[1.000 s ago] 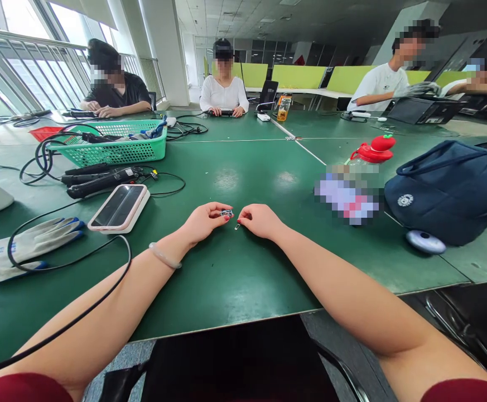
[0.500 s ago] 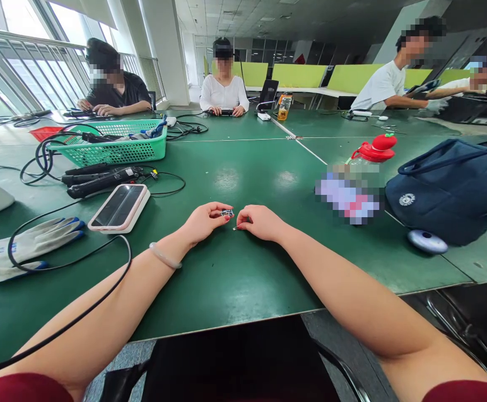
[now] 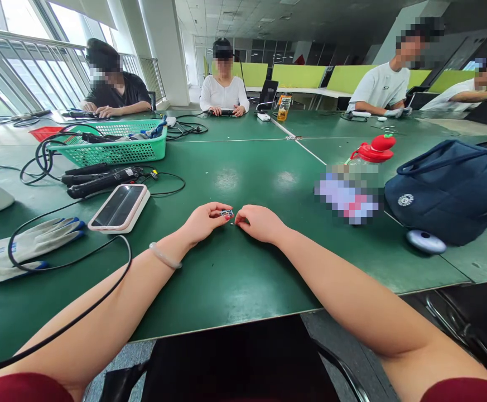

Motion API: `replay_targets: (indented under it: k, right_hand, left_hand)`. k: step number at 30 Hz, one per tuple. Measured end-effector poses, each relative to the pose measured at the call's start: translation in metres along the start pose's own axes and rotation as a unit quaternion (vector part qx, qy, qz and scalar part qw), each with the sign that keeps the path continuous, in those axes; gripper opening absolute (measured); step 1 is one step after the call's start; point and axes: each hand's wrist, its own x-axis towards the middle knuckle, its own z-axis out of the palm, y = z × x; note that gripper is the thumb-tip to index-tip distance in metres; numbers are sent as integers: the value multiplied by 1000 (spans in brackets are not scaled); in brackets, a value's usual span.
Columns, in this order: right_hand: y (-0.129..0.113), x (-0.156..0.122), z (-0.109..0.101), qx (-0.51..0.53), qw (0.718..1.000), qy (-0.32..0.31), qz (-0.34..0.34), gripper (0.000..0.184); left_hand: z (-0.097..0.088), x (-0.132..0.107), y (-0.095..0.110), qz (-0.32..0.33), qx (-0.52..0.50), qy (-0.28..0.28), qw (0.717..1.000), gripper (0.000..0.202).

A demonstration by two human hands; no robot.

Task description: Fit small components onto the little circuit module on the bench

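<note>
Two hands (image 3: 203, 221) (image 3: 261, 222), four other people (image 3: 224, 89), one green basket (image 3: 113, 146), one phone (image 3: 120, 207), one blue bag (image 3: 452, 190), one bottle (image 3: 358, 178).

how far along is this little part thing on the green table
Done: nothing shows finished. In hand: the left hand pinches a small metal part; the right hand holds a tiny pin at it, too small to tell whether they are joined. Left: no other parts lie nearby.

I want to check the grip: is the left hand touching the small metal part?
Touching. The head view shows the left hand pinching the small metal part between thumb and fingertips, with no gap.
</note>
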Motion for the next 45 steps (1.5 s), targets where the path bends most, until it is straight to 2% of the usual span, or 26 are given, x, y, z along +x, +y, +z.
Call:
replay_targets:
  k: [3,12,22,25,28,31,34,39,45]
  right_hand:
    - [0,-2,-1,2,999,-10,-31,12]
    - [-2,2,5,-15,1000,-2,18,12]
    - [-3,2,9,-74,997,5,-9,13]
    - [-2,2,9,-89,996,6,3,13]
    - [3,1,6,-85,994,35,51,14]
    - [5,0,1,-58,988,109,92,17]
    - [0,0,-1,-23,986,152,62,17]
    - [-12,1,6,6,990,142,4,15]
    - [-13,1,8,-4,991,137,-2,15]
  left_hand:
    - [0,0,-1,0,-3,-3,1000,40]
    - [-1,2,-3,11,59,-5,998,41]
    - [-1,4,-6,13,79,-14,997,39]
    - [-1,4,-6,15,87,-14,996,38]
    - [-1,4,-5,13,100,-9,995,37]
    - [0,3,-5,13,103,-13,994,37]
    - [0,2,-5,14,100,-26,995,37]
    - [-1,2,-5,17,102,-41,994,37]
    - [-1,3,-7,16,94,-44,994,38]
